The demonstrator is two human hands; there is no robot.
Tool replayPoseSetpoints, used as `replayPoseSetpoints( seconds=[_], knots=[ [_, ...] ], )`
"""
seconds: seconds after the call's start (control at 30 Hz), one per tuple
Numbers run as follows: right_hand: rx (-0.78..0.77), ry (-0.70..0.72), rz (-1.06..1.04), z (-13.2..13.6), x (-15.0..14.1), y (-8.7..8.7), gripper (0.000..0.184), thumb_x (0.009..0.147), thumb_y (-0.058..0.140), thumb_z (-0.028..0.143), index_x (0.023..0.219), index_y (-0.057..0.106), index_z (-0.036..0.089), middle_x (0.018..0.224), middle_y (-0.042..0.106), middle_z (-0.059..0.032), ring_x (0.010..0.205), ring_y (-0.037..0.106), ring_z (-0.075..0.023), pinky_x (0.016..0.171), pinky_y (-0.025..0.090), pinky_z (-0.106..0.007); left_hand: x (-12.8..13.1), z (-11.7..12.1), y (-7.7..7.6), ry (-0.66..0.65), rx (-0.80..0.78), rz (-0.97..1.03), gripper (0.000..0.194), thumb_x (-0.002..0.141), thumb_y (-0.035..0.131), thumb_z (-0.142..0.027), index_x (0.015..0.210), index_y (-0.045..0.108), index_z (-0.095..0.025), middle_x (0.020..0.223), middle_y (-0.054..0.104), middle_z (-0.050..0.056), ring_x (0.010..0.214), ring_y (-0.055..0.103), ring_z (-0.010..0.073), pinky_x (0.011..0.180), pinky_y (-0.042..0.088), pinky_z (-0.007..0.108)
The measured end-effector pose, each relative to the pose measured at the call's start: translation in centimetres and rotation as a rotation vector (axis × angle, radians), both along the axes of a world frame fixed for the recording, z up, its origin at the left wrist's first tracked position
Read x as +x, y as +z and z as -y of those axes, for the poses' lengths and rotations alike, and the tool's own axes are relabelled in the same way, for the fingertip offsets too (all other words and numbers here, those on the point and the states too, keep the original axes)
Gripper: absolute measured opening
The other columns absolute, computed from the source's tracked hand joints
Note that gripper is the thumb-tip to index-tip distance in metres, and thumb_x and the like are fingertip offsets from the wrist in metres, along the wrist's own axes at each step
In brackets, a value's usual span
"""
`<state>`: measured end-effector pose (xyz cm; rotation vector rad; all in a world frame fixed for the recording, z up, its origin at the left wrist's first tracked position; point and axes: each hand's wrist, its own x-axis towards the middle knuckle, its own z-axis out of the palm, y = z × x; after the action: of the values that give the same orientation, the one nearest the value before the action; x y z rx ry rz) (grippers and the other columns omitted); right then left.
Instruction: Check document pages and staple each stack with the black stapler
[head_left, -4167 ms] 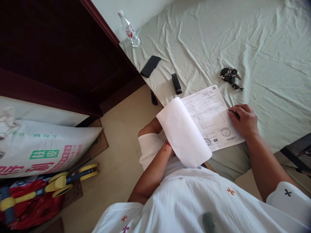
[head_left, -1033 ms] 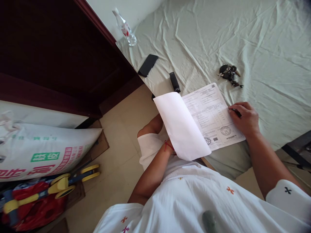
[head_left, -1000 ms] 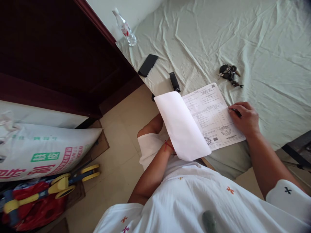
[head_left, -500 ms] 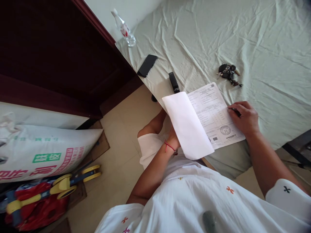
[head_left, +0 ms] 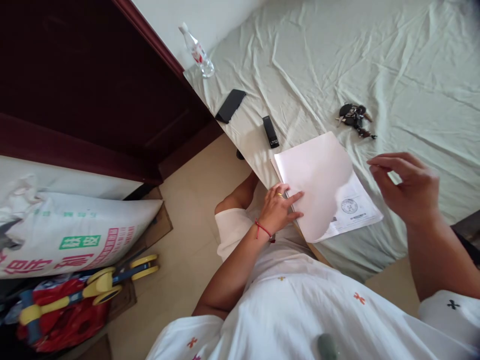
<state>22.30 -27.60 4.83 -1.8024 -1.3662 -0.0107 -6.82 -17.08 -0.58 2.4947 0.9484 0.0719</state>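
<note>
My left hand [head_left: 279, 207], with a ring and a red cord bracelet, rests on the left edge of a stack of papers [head_left: 313, 180]. Its fingers are spread, with the thumb and a finger lying on a blank white sheet. The sheet covers most of a printed page [head_left: 358, 200] with a round stamp, whose lower right part shows. To the right of the papers, my right hand [head_left: 407, 187] is raised off them. Its thumb and forefinger tips meet in a pinch. Whether something small is between them I cannot make out.
On the pale green cloth [head_left: 423, 105] lie a bunch of keys [head_left: 355, 119], a small black device [head_left: 270, 132] and a black phone-like slab [head_left: 230, 106]. A clear bottle [head_left: 198, 52] stands at the far corner. A printed sack [head_left: 86, 232] and a toy with yellow wheels [head_left: 71, 300] are at left.
The blank sheet, held up before, now lies over the printed page. My left hand has come from behind it onto its edge. My right hand has lifted off the page and moved right.
</note>
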Motion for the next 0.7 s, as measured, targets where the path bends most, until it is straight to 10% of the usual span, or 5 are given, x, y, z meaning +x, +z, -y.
replayPoseSetpoints(
  seconds=[0.17, 0.3, 0.47, 0.7],
  knots=[
    [-0.084, 0.299, 0.079, -0.2, -3.9, 4.1, 0.024, 0.103, 0.056, 0.044, 0.114, 0.078, 0.041, 0.119, 0.078, -0.003, 0.106, 0.074, -0.0277, 0.1, 0.058, -0.054, -0.2, -0.1, -0.1, -0.024, 0.029, 0.004, 0.066, 0.084, 0.082, -0.054, 0.147, 0.069, -0.038, 0.143, 0.055, 0.012, 0.146, 0.043, 0.0324, 0.129, 0.035, 0.052],
    [-0.432, 0.519, 0.19, -0.7, -3.3, 1.1, 0.032, 0.104, 0.05, 0.046, 0.119, 0.078, 0.037, 0.12, 0.078, -0.005, 0.11, 0.071, -0.0285, 0.094, 0.059, -0.049, -0.3, 0.0, -0.4, -0.014, 0.024, 0.021, 0.065, 0.086, 0.08, -0.055, 0.148, 0.068, -0.038, 0.145, 0.054, 0.012, 0.148, 0.042, 0.0333, 0.129, 0.034, 0.052],
    [-0.708, 0.387, 0.331, -0.4, 0.0, -4.2, 0.036, 0.1, 0.054, 0.042, 0.121, 0.078, 0.028, 0.128, 0.074, -0.0102, 0.1, 0.071, -0.0293, 0.08, 0.058, -0.043, -0.2, -0.1, -1.0, -0.012, 0.0, 0.043, 0.069, 0.083, 0.08, -0.061, 0.147, 0.068, -0.038, 0.143, 0.055, 0.013, 0.147, 0.044, 0.0342, 0.128, 0.035, 0.054],
    [-0.937, 0.282, 0.39, -6.3, -0.6, -2.0, 0.03, 0.102, 0.055, 0.037, 0.117, 0.077, 0.023, 0.114, 0.073, -0.0141, 0.105, 0.069, -0.034, 0.081, 0.051, -0.045, -0.2, -0.2, -0.8, -0.004, -0.022, 0.029, 0.066, 0.084, 0.081, -0.056, 0.147, 0.069, -0.038, 0.145, 0.055, 0.013, 0.149, 0.042, 0.0347, 0.129, 0.033, 0.055]
  ],
)
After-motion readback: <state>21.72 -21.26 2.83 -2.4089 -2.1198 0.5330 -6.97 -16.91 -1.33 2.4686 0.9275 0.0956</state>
